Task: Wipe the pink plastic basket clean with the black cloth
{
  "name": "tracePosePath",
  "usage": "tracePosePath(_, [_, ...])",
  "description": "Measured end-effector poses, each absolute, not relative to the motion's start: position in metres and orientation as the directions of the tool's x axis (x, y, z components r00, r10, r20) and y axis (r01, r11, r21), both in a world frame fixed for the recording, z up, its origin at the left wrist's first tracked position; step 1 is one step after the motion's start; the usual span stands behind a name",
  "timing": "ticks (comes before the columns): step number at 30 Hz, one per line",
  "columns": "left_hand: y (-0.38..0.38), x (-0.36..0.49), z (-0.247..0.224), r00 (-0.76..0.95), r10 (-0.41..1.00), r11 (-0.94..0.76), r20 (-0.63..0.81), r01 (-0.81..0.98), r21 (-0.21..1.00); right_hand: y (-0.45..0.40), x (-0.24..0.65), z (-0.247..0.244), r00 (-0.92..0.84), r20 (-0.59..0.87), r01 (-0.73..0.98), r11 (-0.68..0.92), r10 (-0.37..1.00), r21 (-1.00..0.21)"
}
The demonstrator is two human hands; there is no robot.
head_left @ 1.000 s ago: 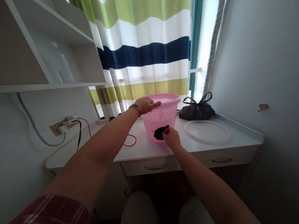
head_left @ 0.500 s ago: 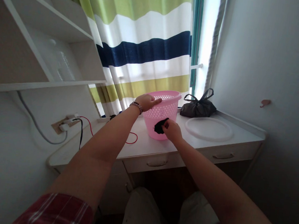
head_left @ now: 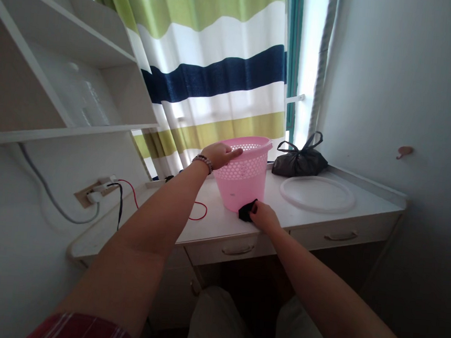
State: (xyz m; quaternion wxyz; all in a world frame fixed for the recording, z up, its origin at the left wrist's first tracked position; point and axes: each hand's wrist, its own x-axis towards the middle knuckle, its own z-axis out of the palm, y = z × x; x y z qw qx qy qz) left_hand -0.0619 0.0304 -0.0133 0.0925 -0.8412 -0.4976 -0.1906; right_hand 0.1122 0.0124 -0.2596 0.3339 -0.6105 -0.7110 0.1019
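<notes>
Head view: basket point(head_left: 242, 184), gripped by left hand point(head_left: 217, 155), is seemingly wiped with cloth point(head_left: 244, 213) pinched by right hand point(head_left: 265, 217); steadiness is needed.

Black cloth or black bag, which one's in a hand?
The small black cloth, pinched in the right hand by the base of the pink basket. The tied black bag sits farther back, with neither hand on it.
</notes>
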Motion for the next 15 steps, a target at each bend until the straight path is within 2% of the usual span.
tracePosePath(7, [0.0284,-0.0586,-0.0123,0.418,0.838,-0.482,0.349,0.868,0.117,0.0098,0.1134,-0.2614,-0.036,0.337,0.795,0.231,0.941,-0.561])
tracePosePath(15, [0.0327,-0.0592,-0.0097,0.397,0.871,-0.439,0.289,0.894,0.094,0.0120,0.1132,-0.2638,-0.042,0.349,0.783,0.248,0.936,-0.571])
